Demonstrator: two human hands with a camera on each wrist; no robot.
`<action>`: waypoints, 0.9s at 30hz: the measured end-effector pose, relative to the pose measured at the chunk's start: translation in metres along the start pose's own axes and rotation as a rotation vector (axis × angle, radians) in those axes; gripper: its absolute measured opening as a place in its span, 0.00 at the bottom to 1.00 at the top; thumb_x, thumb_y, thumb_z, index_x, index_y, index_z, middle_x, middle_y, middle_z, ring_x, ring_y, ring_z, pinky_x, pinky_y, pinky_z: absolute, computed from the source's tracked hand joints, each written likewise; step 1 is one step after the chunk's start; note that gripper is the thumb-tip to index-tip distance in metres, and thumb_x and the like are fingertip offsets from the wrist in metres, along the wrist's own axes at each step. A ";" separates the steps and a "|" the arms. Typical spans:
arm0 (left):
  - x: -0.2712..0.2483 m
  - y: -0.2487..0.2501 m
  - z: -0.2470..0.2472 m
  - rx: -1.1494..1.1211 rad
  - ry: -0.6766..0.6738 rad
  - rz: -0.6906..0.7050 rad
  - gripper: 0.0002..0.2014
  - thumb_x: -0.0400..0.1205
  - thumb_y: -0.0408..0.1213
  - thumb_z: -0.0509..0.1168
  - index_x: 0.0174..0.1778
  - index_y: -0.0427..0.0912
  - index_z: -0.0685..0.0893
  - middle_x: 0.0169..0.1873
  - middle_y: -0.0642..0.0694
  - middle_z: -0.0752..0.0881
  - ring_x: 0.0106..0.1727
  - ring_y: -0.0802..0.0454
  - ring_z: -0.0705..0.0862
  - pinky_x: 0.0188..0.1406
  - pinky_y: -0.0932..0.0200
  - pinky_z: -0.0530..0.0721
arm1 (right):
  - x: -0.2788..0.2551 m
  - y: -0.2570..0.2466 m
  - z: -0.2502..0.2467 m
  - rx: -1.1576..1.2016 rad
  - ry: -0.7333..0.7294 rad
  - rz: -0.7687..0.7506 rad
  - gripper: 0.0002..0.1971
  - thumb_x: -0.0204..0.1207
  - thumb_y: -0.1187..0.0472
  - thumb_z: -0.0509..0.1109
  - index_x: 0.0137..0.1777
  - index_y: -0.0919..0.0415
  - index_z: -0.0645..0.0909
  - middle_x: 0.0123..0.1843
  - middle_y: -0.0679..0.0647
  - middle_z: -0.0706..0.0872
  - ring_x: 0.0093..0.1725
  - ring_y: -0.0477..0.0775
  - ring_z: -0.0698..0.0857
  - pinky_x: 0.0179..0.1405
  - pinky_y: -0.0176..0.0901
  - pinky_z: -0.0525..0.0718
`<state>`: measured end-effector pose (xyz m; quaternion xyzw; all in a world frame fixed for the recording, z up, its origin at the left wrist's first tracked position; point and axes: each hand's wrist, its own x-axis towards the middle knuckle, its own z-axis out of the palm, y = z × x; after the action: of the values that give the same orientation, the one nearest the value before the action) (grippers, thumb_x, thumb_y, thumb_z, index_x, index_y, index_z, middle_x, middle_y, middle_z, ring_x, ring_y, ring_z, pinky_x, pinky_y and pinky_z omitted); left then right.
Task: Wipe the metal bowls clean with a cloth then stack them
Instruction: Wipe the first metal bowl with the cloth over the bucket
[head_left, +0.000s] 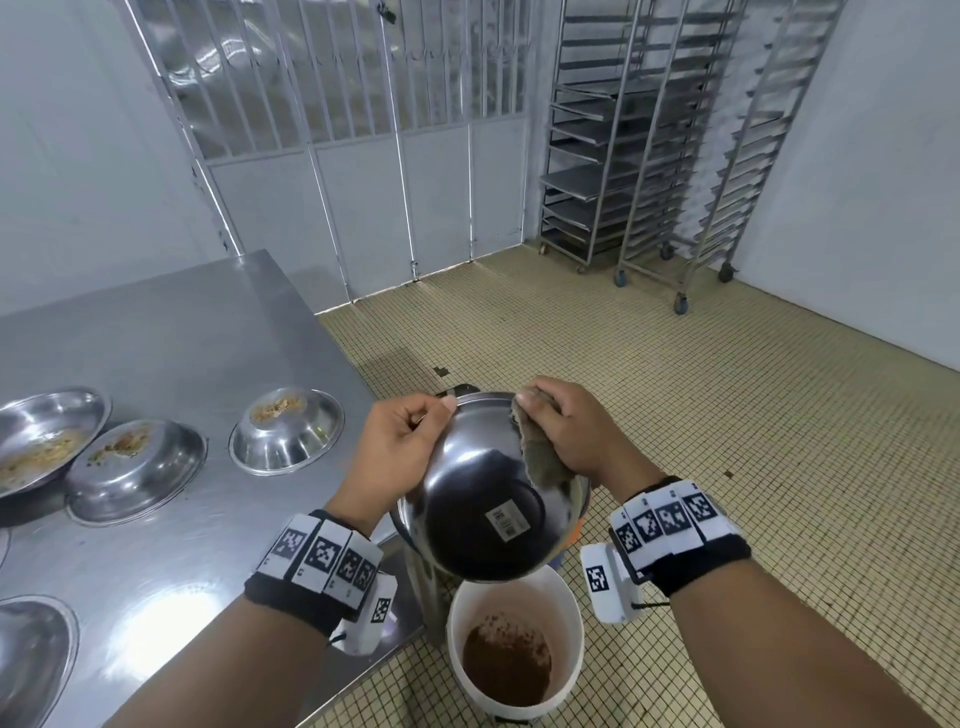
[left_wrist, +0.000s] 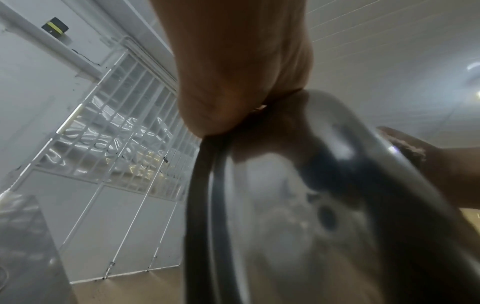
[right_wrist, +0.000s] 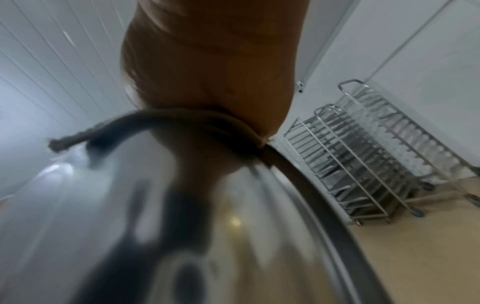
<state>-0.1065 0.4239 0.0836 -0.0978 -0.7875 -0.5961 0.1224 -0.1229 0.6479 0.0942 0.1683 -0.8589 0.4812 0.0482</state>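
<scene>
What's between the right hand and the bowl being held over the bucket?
The cloth: the right hand presses it onto the bowl at the rim. The head view shows this; the right wrist view confirms it.

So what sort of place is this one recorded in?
Most likely a commercial kitchen or bakery back room: a stainless steel worktable, tall wheeled tray racks against the wall, and a small-tiled floor with a slop bucket.
</scene>
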 end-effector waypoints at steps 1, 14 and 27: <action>0.001 0.002 0.001 -0.002 -0.006 -0.014 0.21 0.88 0.36 0.70 0.27 0.52 0.84 0.17 0.56 0.77 0.20 0.63 0.71 0.25 0.67 0.72 | 0.002 -0.003 -0.001 -0.019 -0.018 -0.015 0.15 0.89 0.54 0.63 0.38 0.45 0.80 0.36 0.45 0.84 0.38 0.46 0.82 0.43 0.46 0.81; -0.005 0.005 0.009 -0.005 -0.051 0.022 0.21 0.88 0.36 0.70 0.26 0.43 0.82 0.18 0.53 0.78 0.20 0.58 0.72 0.23 0.64 0.71 | 0.002 -0.019 -0.003 -0.200 -0.145 -0.077 0.12 0.88 0.50 0.62 0.47 0.50 0.84 0.43 0.49 0.88 0.43 0.50 0.87 0.42 0.41 0.87; 0.005 0.001 -0.001 0.079 -0.165 0.009 0.20 0.88 0.44 0.70 0.36 0.33 0.85 0.23 0.47 0.80 0.24 0.53 0.75 0.25 0.62 0.73 | -0.001 -0.003 -0.009 -0.125 -0.039 -0.051 0.10 0.88 0.51 0.64 0.45 0.47 0.83 0.41 0.47 0.87 0.43 0.48 0.85 0.41 0.37 0.80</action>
<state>-0.1109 0.4234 0.0865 -0.1453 -0.8172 -0.5541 0.0635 -0.1217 0.6546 0.1015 0.1964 -0.8835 0.4219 0.0542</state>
